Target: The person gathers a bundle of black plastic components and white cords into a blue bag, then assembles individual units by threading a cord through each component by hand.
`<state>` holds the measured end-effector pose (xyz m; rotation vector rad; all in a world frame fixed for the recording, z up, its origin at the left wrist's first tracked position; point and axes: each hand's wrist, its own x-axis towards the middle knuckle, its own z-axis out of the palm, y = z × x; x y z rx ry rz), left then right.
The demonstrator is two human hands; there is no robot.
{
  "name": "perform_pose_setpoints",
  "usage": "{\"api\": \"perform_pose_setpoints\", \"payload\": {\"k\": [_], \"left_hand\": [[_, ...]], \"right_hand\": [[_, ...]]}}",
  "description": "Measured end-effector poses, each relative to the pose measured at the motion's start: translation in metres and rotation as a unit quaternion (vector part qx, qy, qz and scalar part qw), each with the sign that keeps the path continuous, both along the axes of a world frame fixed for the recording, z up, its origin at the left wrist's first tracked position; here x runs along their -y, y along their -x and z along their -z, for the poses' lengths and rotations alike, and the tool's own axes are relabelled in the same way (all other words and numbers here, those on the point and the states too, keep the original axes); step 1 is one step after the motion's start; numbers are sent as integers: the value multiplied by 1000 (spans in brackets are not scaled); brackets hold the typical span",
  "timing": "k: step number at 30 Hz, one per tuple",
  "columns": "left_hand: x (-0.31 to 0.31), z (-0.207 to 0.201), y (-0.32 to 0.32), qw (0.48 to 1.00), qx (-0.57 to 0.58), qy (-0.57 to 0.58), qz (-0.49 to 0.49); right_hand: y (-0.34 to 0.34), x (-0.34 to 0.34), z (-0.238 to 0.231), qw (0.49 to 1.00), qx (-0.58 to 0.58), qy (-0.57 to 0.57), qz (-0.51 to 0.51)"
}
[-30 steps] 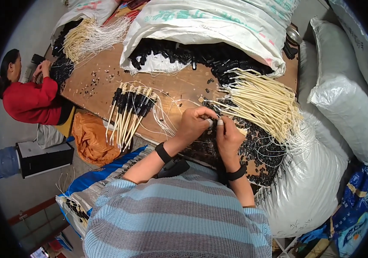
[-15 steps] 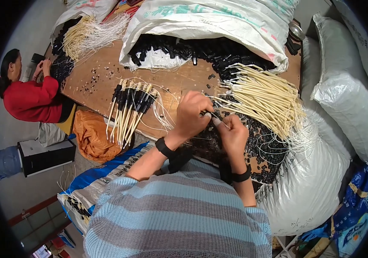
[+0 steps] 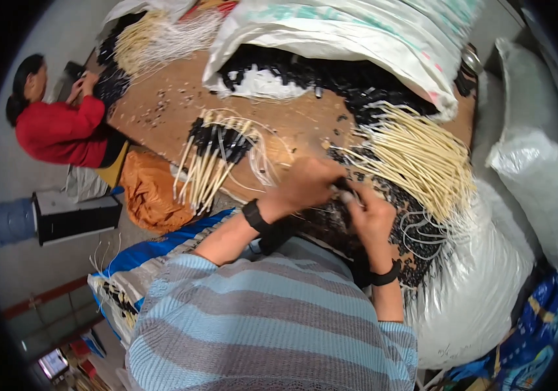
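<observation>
Over the table my left hand (image 3: 306,188), smeared by motion, is closed with its fingertips at a small black plastic piece (image 3: 341,185). My right hand (image 3: 373,214) meets it there, thumb and fingers pinched on the same piece; its finer shape is hidden. To the left lies a row of cream-coloured sticks with black sleeves (image 3: 215,163), with thin white cords trailing beside them. A big bundle of plain cream sticks (image 3: 422,156) rests just right of my hands, its white cords (image 3: 422,228) hanging toward me.
A white woven sack (image 3: 337,39) spills black plastic parts (image 3: 383,98) at the back. Small black bits (image 3: 416,257) litter the table's right side. Stuffed sacks (image 3: 474,287) stand at right. A person in red (image 3: 60,130) works at the far left, near an orange sack (image 3: 151,195).
The view has shifted, so the table's things sit further right. My hands stay together, the left one now blurred. The cord seen at my right fingers no longer shows clearly.
</observation>
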<state>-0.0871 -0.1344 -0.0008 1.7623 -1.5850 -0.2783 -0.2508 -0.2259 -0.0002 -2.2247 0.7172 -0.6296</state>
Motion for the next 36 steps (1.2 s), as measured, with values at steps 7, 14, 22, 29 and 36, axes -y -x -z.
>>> {"api": "perform_pose_setpoints", "payload": {"k": [7,14,22,29,36], "left_hand": [[-25,-8,2,995,72,47,-54],[-95,-9,-76,896,241,65,-366],[-39,1,-71,953,114,48,-275],[85,42,-130,952,174,21,-249],[59,42,-92,973,157,-20,-166]], "right_hand": [[-21,-8,-8,991,-17,-132,-26],[-25,-2,-5,995,97,4,7],[-31,-19,15,986,-33,96,-129],[-10,7,0,998,-38,32,-34],[18,65,4,995,-11,41,91]]}}
